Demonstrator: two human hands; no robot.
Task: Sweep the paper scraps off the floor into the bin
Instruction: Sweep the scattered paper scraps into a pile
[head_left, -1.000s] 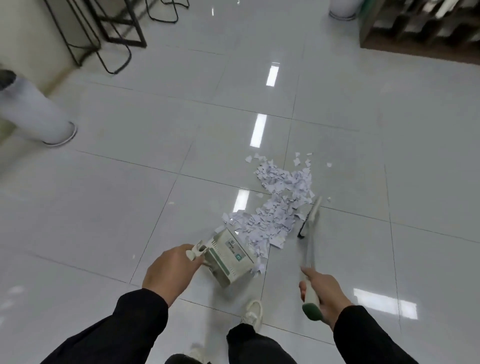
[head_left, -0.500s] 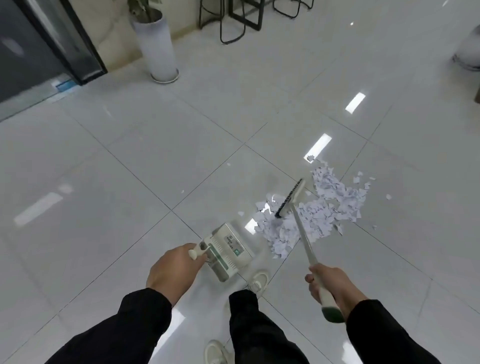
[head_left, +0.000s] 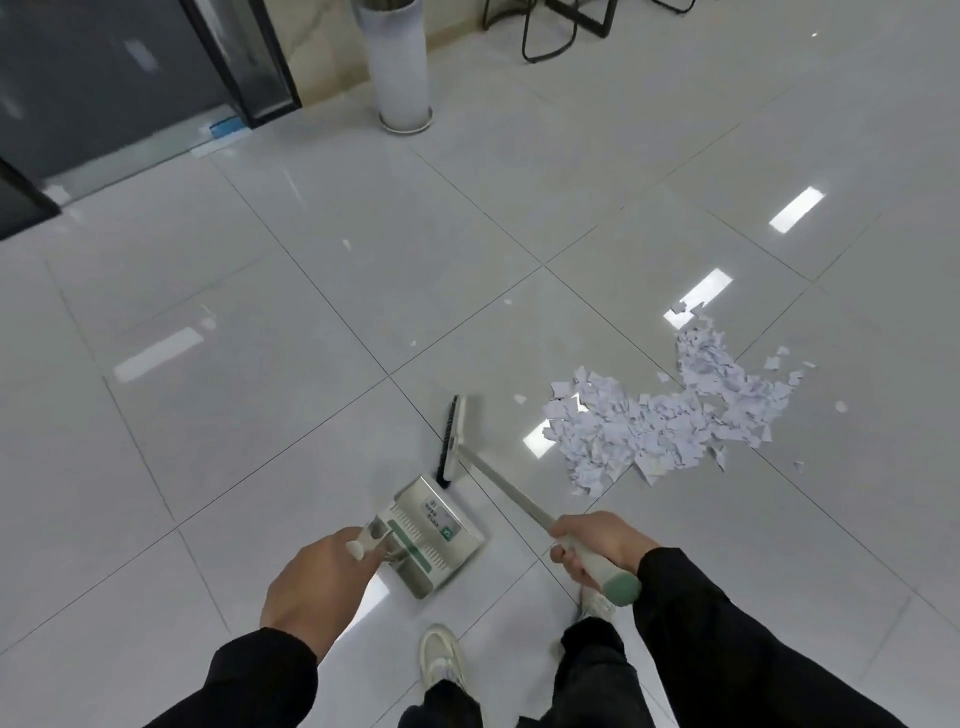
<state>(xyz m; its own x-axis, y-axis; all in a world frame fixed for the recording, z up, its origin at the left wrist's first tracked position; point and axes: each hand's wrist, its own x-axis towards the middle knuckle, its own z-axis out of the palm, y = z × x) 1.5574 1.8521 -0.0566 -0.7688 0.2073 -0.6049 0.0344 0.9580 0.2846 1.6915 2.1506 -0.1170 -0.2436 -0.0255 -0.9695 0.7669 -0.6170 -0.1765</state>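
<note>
Left hand (head_left: 317, 587) grips dustpan (head_left: 434, 535) handle, pan resting on floor tiles (head_left: 260, 338). Right hand (head_left: 597, 545) wrapped round broom (head_left: 511, 493) handle, brush head just beside pan's far edge.

Paper scraps (head_left: 670, 421) piled well apart to right of brush, few strays past pile's far edge.

Imo: tilt pan lip flat to tile, bring brush round behind pile, short pulls toward pan, go easy so light bits don't scatter.

Can't see inside pan. No bin in view. Tiny white flecks mid-floor: scraps or glare, can't tell.
</note>
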